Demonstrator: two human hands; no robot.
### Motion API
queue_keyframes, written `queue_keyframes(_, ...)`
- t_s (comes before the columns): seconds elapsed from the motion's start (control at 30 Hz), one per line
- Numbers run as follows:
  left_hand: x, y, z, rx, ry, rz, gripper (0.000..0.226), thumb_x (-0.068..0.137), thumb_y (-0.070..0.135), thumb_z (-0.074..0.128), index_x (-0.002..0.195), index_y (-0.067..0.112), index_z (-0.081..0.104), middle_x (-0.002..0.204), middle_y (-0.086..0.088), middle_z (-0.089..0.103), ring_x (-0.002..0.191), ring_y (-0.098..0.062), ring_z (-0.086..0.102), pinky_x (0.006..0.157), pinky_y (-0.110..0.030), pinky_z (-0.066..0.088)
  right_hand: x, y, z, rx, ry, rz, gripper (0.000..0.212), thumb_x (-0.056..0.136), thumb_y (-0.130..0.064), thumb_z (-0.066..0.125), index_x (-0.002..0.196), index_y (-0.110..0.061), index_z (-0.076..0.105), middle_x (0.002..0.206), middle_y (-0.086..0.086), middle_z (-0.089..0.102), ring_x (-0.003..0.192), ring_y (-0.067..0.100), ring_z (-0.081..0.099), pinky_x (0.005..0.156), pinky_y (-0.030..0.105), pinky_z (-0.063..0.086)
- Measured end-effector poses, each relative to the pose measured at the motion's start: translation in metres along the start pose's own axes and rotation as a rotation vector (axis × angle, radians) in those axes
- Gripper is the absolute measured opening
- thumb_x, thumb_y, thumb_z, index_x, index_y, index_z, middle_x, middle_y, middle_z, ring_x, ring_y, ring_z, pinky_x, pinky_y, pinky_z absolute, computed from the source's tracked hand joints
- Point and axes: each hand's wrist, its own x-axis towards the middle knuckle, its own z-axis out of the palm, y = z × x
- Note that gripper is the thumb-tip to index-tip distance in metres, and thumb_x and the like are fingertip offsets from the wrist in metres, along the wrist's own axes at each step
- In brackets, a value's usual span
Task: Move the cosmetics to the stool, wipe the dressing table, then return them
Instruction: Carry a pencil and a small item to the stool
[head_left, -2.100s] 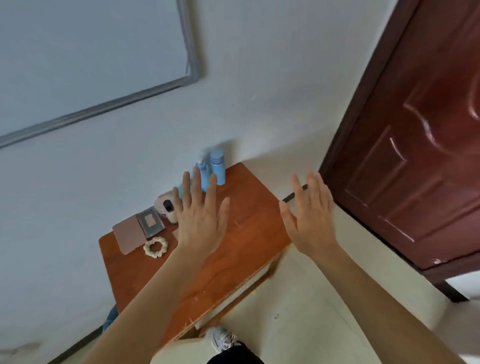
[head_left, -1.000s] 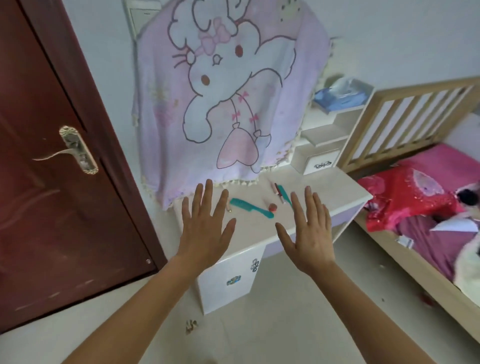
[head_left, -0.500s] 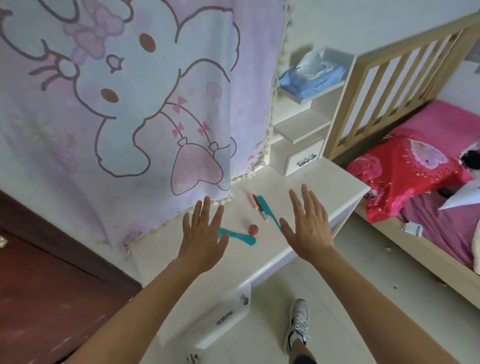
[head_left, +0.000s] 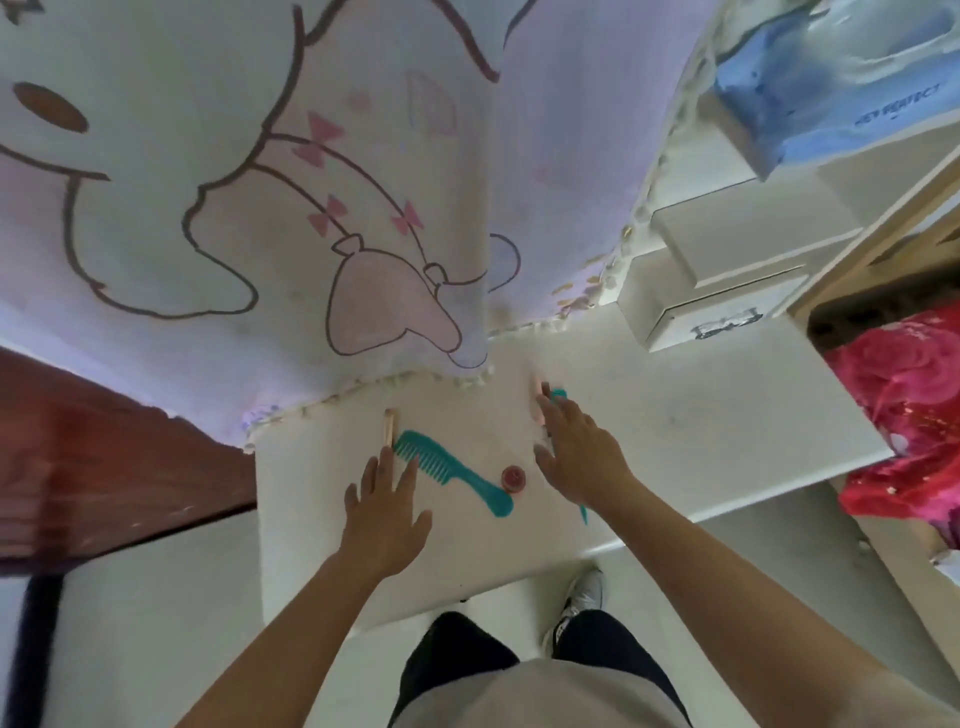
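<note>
**Both hands spread flat over the cosmetics on the white surface**

The person stands at the front edge of the white surface (head_left: 701, 415), both bare arms reaching forward over it. The left hand (head_left: 387, 512) is flat, palm down, its fingers (head_left: 386, 462) straight and spread apart, holding nothing. Its fingertips lie at the toothed head of a teal wide-tooth comb (head_left: 457, 475); whether they touch it cannot be told. This comb lies slantwise, its handle toward the person's right. Just beyond its head lies a pink stick (head_left: 389, 427), pointing away from the person. A small red pot (head_left: 514, 477) sits just beside the comb's handle, between the two hands.

The right hand (head_left: 576, 452) is also flat, its fingers (head_left: 556, 418) straight and slightly apart, gripping nothing. It lies above a second teal comb (head_left: 561, 393), whose head shows past the fingertips and whose thin pointed tail shows below the wrist; contact cannot be told. A pale pink tube (head_left: 535, 400) lies beside that head, at the right fingertips.

A pale cartoon-print cloth (head_left: 260, 208) hangs down to the back of the surface. At the right a small white drawer unit (head_left: 717, 317) stands on it, with a blue tissue pack (head_left: 831, 104) on a shelf above. Red bedding (head_left: 909, 405) shows at the far right and a dark red door (head_left: 104, 452) at the left
</note>
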Motion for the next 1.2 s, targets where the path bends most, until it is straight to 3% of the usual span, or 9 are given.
queue_keyframes(0.27, 0.038, -0.036, 0.019, -0.068, -0.085, -0.044, 0.072, 0.100, 0.049, 0.036, 0.156, 0.025, -0.003, 0.162, -0.013, -0.013, 0.150, -0.031, -0.004, 0.118, -0.051, 0.013, 0.020, -0.026, 0.069, -0.055, -0.237, -0.005, 0.056, 0.100, -0.036, 0.043, 0.152, -0.026, 0.024, 0.136, 0.007, 0.044, 0.097, 0.029, 0.063, 0.074, 0.042, 0.055)
queue_keyframes(0.37, 0.066, -0.043, 0.016, -0.188, -0.009, -0.061, 0.074, 0.099, 0.041, 0.044, 0.156, 0.024, 0.000, 0.162, -0.014, 0.002, 0.145, -0.036, 0.018, 0.113, -0.050, 0.030, 0.024, -0.030, 0.087, -0.056, -0.263, 0.045, 0.048, 0.099, -0.026, 0.052, 0.144, -0.025, 0.036, 0.127, 0.005, 0.044, 0.083, 0.024, 0.064, 0.068, 0.039, 0.057)
queue_keyframes(0.5, 0.099, -0.045, 0.016, -0.316, 0.110, -0.096, 0.077, 0.095, 0.027, 0.054, 0.155, 0.018, 0.007, 0.137, -0.018, 0.037, 0.117, -0.034, 0.048, 0.086, -0.046, 0.050, 0.033, -0.037, 0.097, -0.017, -0.257, 0.078, 0.046, 0.094, -0.023, 0.063, 0.137, -0.024, 0.048, 0.126, 0.003, 0.040, 0.084, 0.018, 0.060, 0.076, 0.037, 0.059)
queue_keyframes(0.6, 0.113, -0.045, 0.019, -0.388, 0.094, -0.133, 0.073, 0.094, 0.016, 0.051, 0.154, 0.019, 0.009, 0.123, -0.017, 0.044, 0.102, -0.033, 0.053, 0.078, -0.046, 0.051, 0.041, -0.044, 0.098, 0.009, -0.235, 0.110, 0.041, 0.092, -0.025, 0.066, 0.131, -0.025, 0.052, 0.128, 0.001, 0.041, 0.086, 0.016, 0.059, 0.077, 0.034, 0.060)
queue_keyframes(0.77, 0.102, -0.053, 0.019, -0.458, 0.091, -0.111, 0.073, 0.095, 0.012, 0.046, 0.155, 0.022, 0.006, 0.122, -0.016, 0.044, 0.098, -0.033, 0.054, 0.079, -0.046, 0.050, 0.047, -0.056, 0.087, 0.017, -0.192, 0.142, 0.035, 0.100, -0.024, 0.054, 0.135, -0.025, 0.053, 0.133, 0.001, 0.043, 0.090, 0.017, 0.058, 0.078, 0.032, 0.056)
queue_keyframes(0.9, 0.083, -0.067, -0.004, -0.434, 0.242, -0.084, 0.074, 0.093, 0.009, 0.049, 0.156, 0.021, 0.011, 0.113, -0.013, 0.048, 0.083, -0.025, 0.051, 0.064, -0.034, 0.043, 0.048, -0.070, 0.056, -0.020, -0.077, 0.094, 0.035, 0.102, -0.026, 0.047, 0.137, -0.029, 0.051, 0.139, -0.002, 0.043, 0.107, 0.022, 0.062, 0.081, 0.034, 0.055)
queue_keyframes(1.0, 0.069, -0.075, -0.026, -0.394, 0.345, -0.099, 0.073, 0.093, 0.011, 0.051, 0.155, 0.022, 0.015, 0.109, -0.012, 0.050, 0.073, -0.016, 0.042, 0.059, -0.030, 0.037, 0.051, -0.083, 0.025, -0.038, 0.002, 0.008, 0.034, 0.102, -0.029, 0.045, 0.136, -0.031, 0.052, 0.137, -0.003, 0.044, 0.117, 0.026, 0.058, 0.093, 0.046, 0.053)
queue_keyframes(1.1, 0.046, -0.076, -0.054, -0.416, 0.469, -0.143, 0.074, 0.092, 0.009, 0.051, 0.156, 0.023, 0.016, 0.110, -0.010, 0.052, 0.072, -0.017, 0.045, 0.058, -0.029, 0.037, 0.056, -0.096, -0.007, -0.028, 0.103, -0.130, 0.032, 0.101, -0.030, 0.045, 0.132, -0.027, 0.054, 0.132, 0.000, 0.045, 0.104, 0.026, 0.062, 0.094, 0.052, 0.051)
queue_keyframes(1.2, 0.004, -0.075, -0.072, -0.413, 0.640, -0.224, 0.076, 0.090, 0.005, 0.055, 0.155, 0.023, 0.021, 0.113, -0.010, 0.055, 0.078, -0.022, 0.053, 0.059, -0.028, 0.037, 0.058, -0.116, -0.031, 0.000, 0.172, -0.315, 0.025, 0.100, -0.028, 0.050, 0.123, -0.021, 0.056, 0.124, 0.004, 0.047, 0.084, 0.023, 0.063, 0.079, 0.038, 0.055)
